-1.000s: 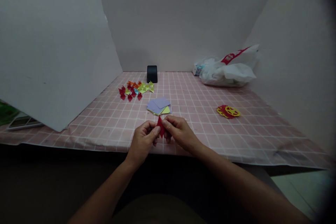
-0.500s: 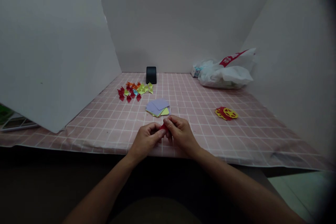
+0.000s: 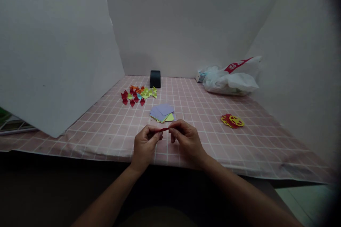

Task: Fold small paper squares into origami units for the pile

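Note:
A small folded piece of red paper [image 3: 162,129] stretches between my two hands, seen nearly edge-on as a thin strip. My left hand [image 3: 146,144] pinches its left part between thumb and fingers. At the right tip, the thumb and forefinger of my right hand [image 3: 187,138] close on it. Just beyond my fingers lies a loose stack of square paper sheets [image 3: 162,112], lilac on top with yellow and other edges showing. Farther back on the left, several small folded paper figures [image 3: 138,95] in red, orange, yellow and blue lie grouped together.
A pink checked cloth [image 3: 197,113] covers the table. Red and yellow cut-out discs [image 3: 232,121] lie at right. A black phone-like object [image 3: 155,79] stands at the back, and a white plastic bag [image 3: 229,81] rests back right. White panels [image 3: 58,49] enclose the sides.
My hands have drawn slightly apart, and the red paper has turned from a small patch into a thin, edge-on strip. The view has tilted slightly, so the table sits lower.

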Action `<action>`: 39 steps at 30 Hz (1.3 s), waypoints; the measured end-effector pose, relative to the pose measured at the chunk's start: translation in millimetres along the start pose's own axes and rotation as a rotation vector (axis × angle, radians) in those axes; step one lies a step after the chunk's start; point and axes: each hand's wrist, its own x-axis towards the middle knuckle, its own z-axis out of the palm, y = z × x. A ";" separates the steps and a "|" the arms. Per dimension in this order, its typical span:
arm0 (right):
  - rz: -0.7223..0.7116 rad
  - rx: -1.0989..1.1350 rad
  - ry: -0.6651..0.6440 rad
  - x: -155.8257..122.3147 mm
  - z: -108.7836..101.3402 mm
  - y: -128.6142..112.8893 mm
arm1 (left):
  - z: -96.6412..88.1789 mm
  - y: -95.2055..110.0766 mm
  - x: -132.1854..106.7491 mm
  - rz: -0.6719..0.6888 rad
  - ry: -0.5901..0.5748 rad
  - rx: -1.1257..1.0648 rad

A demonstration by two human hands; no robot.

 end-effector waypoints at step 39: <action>-0.433 -0.424 -0.023 -7.9 3.0 -7.1 | -4.5 -1.8 -9.0 0.265 0.044 0.128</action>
